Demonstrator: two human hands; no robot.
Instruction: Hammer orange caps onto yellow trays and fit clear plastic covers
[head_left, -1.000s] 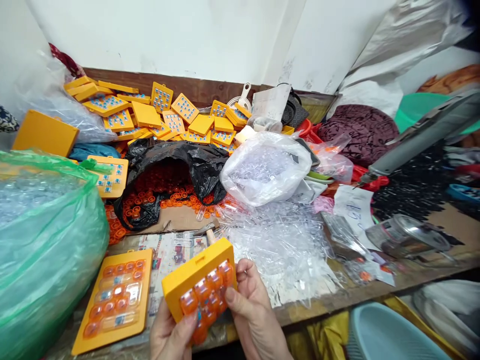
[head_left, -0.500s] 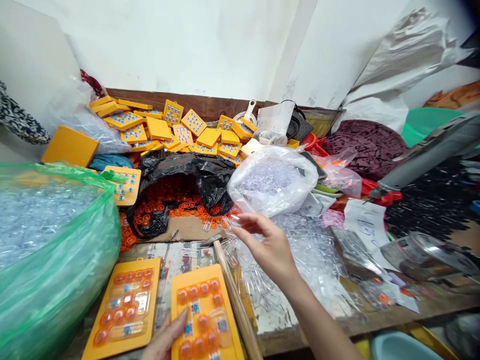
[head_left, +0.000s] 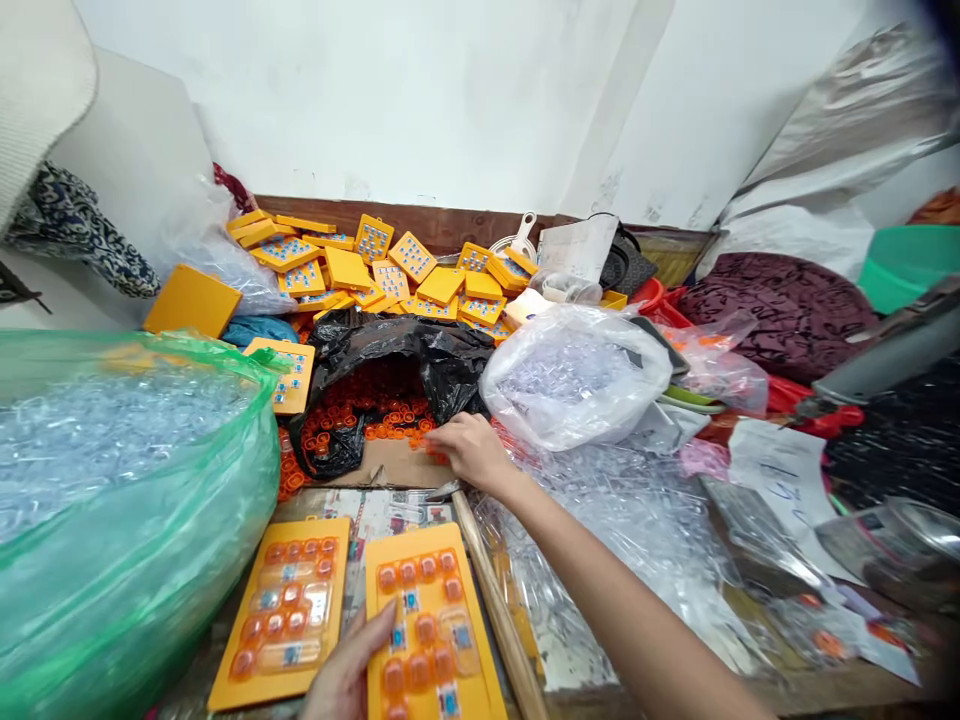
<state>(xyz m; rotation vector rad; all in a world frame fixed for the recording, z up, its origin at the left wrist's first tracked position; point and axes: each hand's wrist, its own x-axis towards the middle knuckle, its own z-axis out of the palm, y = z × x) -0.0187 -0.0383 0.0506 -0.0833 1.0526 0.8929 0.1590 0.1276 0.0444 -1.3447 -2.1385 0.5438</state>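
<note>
In the head view, my left hand grips the left edge of a yellow board, thumb on its face. Orange translucent caps, clear covers and small blue-printed squares cover its front. Beside it, to the left, lies a similar yellow board. My right hand reaches to small orange plastic pieces at the mouth of a black plastic bag. Its fingers are pinched together at the pieces; what is between the fingertips is hidden. A hammer with a wooden handle rests right of the held board.
Several yellow boards are heaped along the wall. A green bag of clear plastic pieces fills the left side. A white bag of clear pieces stands right of the black one, with loose clear pieces spread before it.
My right hand has moved left to the orange pieces, and its fingers have closed from a looser, open shape. My left hand still holds the board. The camera view has shifted left.
</note>
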